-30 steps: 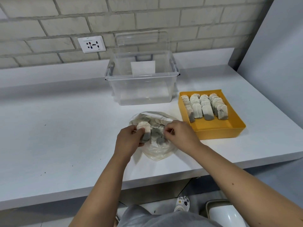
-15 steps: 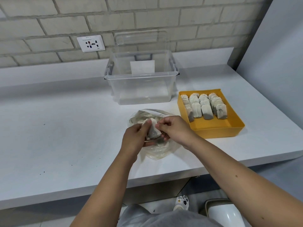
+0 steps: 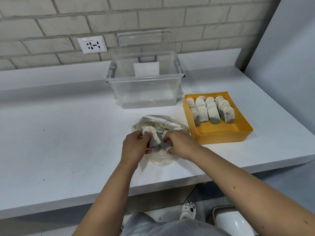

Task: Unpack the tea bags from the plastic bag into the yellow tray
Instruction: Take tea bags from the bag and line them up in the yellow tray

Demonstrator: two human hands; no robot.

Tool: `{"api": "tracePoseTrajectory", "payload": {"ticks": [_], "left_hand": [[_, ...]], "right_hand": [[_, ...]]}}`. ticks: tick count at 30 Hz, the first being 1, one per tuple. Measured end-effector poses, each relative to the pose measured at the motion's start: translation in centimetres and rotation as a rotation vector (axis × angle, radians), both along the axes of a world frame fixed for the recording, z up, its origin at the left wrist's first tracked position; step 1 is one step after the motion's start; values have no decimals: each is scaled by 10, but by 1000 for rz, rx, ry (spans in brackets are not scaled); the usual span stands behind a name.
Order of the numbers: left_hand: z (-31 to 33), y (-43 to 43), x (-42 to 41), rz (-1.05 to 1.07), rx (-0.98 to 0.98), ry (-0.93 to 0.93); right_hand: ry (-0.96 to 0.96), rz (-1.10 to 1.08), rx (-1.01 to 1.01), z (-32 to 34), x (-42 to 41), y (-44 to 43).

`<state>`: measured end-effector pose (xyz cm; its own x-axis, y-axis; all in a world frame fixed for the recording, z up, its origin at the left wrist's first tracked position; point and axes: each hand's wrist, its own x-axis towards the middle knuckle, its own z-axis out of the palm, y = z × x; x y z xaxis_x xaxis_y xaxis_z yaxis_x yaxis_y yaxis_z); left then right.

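A clear plastic bag (image 3: pixel 162 124) full of loose tea bags lies on the white counter, just left of the yellow tray (image 3: pixel 225 133). Several tea bags (image 3: pixel 211 110) stand in neat rows in the tray's far half. My left hand (image 3: pixel 136 147) is closed around a small bunch of tea bags (image 3: pixel 152 135) above the bag's mouth. My right hand (image 3: pixel 180 144) pinches another tea bag inside the plastic bag, with its fingertips partly hidden in the pile.
A clear storage box (image 3: pixel 144 82) with its lid leaning against the brick wall stands behind the bag. A wall socket (image 3: pixel 92 44) sits to the left of it. The counter's front edge (image 3: pixel 153 183) runs close below my forearms.
The left hand has gathered more tea bags into its grip. The right hand has dropped from the left hand back down into the plastic bag.
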<state>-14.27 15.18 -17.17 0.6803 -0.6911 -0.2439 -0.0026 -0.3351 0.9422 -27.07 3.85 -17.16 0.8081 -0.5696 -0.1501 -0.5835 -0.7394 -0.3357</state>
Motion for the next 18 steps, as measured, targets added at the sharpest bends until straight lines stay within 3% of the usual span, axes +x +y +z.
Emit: {"api": "tracePoseTrajectory", "payload": {"ticks": [6, 10, 15, 18], "left_hand": [[6, 4, 4, 6, 17, 77], [8, 4, 5, 8, 24, 110], [9, 2, 5, 7, 28, 128], [10, 4, 5, 9, 31, 136]], "right_hand": [[-21, -1, 73, 2, -4, 0], [-193, -87, 188, 7, -6, -1], [-10, -30, 59, 5, -1, 3], [-13, -37, 56, 4, 2, 4]]}}
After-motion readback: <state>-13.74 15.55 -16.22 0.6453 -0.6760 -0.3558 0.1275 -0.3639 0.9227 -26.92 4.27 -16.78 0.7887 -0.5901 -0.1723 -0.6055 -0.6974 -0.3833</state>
